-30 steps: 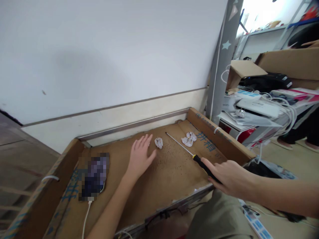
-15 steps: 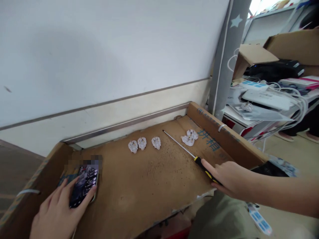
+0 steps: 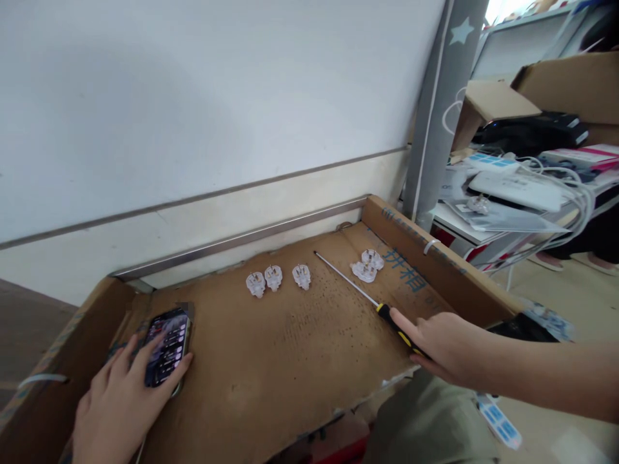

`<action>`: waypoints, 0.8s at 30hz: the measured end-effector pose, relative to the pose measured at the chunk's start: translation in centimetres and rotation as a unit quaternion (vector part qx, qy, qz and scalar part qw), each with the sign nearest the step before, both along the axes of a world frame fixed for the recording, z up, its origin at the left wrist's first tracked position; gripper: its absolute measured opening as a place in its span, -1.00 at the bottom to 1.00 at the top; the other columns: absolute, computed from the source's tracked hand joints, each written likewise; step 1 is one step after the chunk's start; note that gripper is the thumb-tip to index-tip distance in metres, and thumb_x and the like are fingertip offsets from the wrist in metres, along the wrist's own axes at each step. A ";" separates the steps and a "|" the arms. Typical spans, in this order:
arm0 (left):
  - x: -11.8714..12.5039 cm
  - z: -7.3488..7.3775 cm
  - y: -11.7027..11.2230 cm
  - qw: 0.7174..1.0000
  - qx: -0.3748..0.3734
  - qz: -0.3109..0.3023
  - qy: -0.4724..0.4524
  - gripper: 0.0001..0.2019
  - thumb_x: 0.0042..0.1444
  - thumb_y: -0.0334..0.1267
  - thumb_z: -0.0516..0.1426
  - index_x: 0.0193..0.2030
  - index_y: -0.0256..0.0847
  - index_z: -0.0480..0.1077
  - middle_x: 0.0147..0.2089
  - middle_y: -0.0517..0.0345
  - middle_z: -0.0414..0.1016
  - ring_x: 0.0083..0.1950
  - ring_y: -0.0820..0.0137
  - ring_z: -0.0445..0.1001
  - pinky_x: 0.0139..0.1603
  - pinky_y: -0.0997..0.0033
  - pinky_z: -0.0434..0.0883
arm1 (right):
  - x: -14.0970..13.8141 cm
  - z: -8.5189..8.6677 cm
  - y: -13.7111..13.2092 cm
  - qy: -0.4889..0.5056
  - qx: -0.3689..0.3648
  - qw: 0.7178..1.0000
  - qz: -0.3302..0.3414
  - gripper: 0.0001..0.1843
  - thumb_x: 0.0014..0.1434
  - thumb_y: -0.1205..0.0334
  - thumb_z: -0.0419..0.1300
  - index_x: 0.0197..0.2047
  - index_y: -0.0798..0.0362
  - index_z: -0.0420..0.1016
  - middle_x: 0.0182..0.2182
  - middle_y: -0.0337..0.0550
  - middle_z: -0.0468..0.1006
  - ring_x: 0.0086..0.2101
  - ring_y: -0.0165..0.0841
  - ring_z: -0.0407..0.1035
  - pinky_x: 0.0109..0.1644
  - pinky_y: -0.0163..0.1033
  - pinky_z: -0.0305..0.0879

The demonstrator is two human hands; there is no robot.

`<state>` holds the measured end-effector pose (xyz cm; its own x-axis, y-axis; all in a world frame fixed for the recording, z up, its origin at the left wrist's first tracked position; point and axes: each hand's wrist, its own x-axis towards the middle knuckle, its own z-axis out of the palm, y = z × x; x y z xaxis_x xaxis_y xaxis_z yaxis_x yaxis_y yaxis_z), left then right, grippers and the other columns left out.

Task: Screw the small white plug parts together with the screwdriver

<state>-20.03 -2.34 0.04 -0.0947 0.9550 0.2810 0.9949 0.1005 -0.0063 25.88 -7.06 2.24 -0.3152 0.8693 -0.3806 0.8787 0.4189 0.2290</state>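
Observation:
My right hand [image 3: 442,341] is closed round the black and yellow handle of a screwdriver [image 3: 355,288], its long shaft pointing away to the upper left, low over the cardboard. My left hand [image 3: 120,403] lies spread over the lower part of a smartphone [image 3: 169,348] with a lit screen. One finger reaches onto the screen and the thumb is by the phone's right edge. Clear plugs with metal pins sit beyond: a left one [image 3: 255,283], one beside it [image 3: 273,277], a third [image 3: 302,276], and a pair [image 3: 367,265] close together right of the screwdriver tip.
The cardboard tray [image 3: 242,386] has raised side walls, with a white tie [image 3: 431,245] through the right one. A white panel [image 3: 217,116] rises behind it. A grey post [image 3: 438,122] and a shelf with cables [image 3: 575,187] stand right. A power strip [image 3: 500,422] lies below.
My left hand has slid slightly right over the phone, and a finger now lies on the screen. The right hand and screwdriver stay in about the same place. The view has shifted slightly.

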 end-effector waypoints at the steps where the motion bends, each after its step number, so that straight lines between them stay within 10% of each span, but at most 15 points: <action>1: 0.0 0.0 0.2 1.000 0.015 0.020 0.013 -0.36 0.11 0.18 -0.13 0.29 -0.03 0.03 0.30 0.03 0.19 0.23 -0.10 0.20 0.07 -0.13 0.26 | 0.0 -0.1 0.0 0.000 -0.002 1.000 0.002 -0.39 0.17 0.18 -0.02 0.27 0.14 0.00 -0.36 0.00 0.50 -0.38 -0.20 0.46 -0.52 -0.27 -0.27; 9: 1.6 1.7 5.4 0.983 -0.124 0.128 -0.051 -0.12 0.05 0.21 -0.04 0.33 -0.46 -0.09 0.21 -0.36 0.26 0.11 -0.08 0.37 -0.03 0.12 0.34 | 0.2 -0.8 0.0 -0.006 0.014 1.000 0.008 -0.35 0.14 0.16 0.01 0.25 0.25 0.01 -0.41 0.00 0.48 -0.42 -0.20 0.44 -0.54 -0.23 -0.25; 24: 3.6 2.1 6.7 0.974 -0.146 0.170 -0.047 -0.20 0.13 0.11 -0.11 0.35 -0.42 -0.19 0.30 -0.30 0.12 0.20 -0.11 0.26 0.04 0.07 0.27 | 0.1 -1.3 -0.1 -0.018 0.032 0.999 0.004 -0.35 0.12 0.19 0.02 0.27 0.14 0.00 -0.41 -0.01 0.48 -0.42 -0.20 0.44 -0.52 -0.25 -0.15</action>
